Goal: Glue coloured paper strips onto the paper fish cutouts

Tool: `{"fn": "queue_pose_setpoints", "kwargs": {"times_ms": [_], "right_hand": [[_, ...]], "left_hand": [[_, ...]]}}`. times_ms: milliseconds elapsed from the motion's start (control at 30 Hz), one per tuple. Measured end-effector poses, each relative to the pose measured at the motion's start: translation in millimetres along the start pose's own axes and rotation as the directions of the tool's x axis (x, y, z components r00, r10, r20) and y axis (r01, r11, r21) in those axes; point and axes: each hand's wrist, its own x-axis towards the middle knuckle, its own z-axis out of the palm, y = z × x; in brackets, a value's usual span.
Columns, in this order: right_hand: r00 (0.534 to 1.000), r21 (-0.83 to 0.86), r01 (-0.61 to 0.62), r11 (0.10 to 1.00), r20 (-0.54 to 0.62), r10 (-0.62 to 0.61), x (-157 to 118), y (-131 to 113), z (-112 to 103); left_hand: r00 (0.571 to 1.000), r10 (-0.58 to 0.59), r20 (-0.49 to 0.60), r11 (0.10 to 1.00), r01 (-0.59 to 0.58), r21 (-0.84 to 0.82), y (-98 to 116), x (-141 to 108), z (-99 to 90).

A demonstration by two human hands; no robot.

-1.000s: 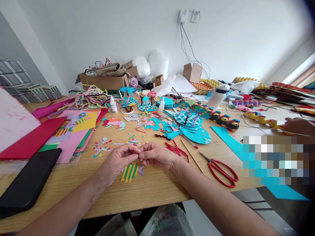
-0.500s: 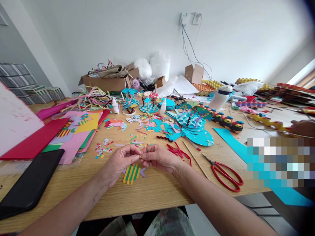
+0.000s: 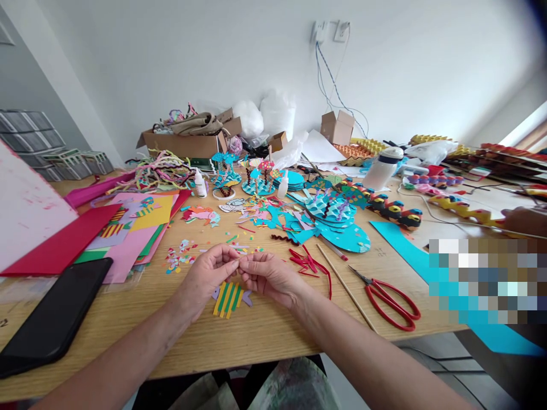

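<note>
My left hand [image 3: 212, 274] and my right hand [image 3: 270, 277] meet fingertip to fingertip just above the table. Both are closed in a pinch, and whatever sits between the fingertips is too small to make out. Right below them lies a paper fish [image 3: 229, 299] with yellow and green stripes and a lilac head and tail, partly covered by my hands. Tiny cut paper bits [image 3: 180, 257] are scattered to the left of my left hand. Red pipe cleaners [image 3: 308, 262] lie just beyond my right wrist.
Red-handled scissors [image 3: 392, 302] and a thin wooden stick [image 3: 346, 287] lie to the right. A black phone [image 3: 55, 316] and coloured paper sheets [image 3: 123, 259] are at left. Glue bottles [image 3: 200, 184] stand farther back. Another person's hand [image 3: 523, 221] shows at the right edge.
My joined fingertips have shifted slightly left and up, showing a bit more of the fish. A small yellow bit seen at the fingertips before is no longer clear.
</note>
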Motion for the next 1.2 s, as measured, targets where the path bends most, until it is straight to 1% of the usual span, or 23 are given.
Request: {"fn": "queue_pose_setpoints", "kwargs": {"times_ms": [100,167,233,367,433,500,567,633,767,1033,1200], "right_hand": [[0.992,0.048,0.087,0.995,-0.095,-0.082,2,6,4],[0.975,0.067,0.166,0.984,-0.158,-0.154,2,10,8],[0.959,0.08,0.227,0.971,-0.191,-0.208,2,13,11],[0.928,0.096,0.325,0.941,-0.223,-0.298,1,18,16],[0.907,0.073,0.373,0.925,-0.239,-0.347,1,20,17],[0.885,0.02,0.411,0.911,-0.248,-0.394,1,22,17],[0.861,-0.045,0.446,0.894,-0.252,-0.442,2,23,17],[0.848,-0.09,0.463,0.882,-0.244,-0.471,2,24,17],[0.844,-0.111,0.468,0.877,-0.238,-0.481,2,26,17],[0.855,-0.083,0.434,0.897,-0.277,-0.439,1,29,18],[0.86,-0.061,0.427,0.902,-0.282,-0.426,1,30,18]], "left_hand": [[1.0,-0.001,-0.016,0.998,0.0,-0.06,-5,-1,-0.4],[1.0,-0.012,0.002,0.993,0.012,-0.115,-8,-2,0.6],[0.999,-0.038,0.029,0.979,0.043,-0.201,-10,-2,3.1],[0.989,-0.137,0.048,0.892,0.144,-0.428,-9,-3,9.8],[0.979,-0.196,0.046,0.842,0.192,-0.503,-8,-4,11.5],[0.971,-0.235,0.045,0.81,0.221,-0.543,-8,-4,11.5],[0.966,-0.251,0.054,0.791,0.238,-0.563,-9,-4,10.7],[0.963,-0.259,0.068,0.78,0.25,-0.573,-10,-4,9.8],[0.959,-0.278,0.059,0.773,0.26,-0.579,-11,-5,9.0],[0.948,-0.316,0.04,0.744,0.274,-0.609,-9,-8,9.9],[0.944,-0.328,0.034,0.736,0.278,-0.618,-8,-9,10.5]]}}
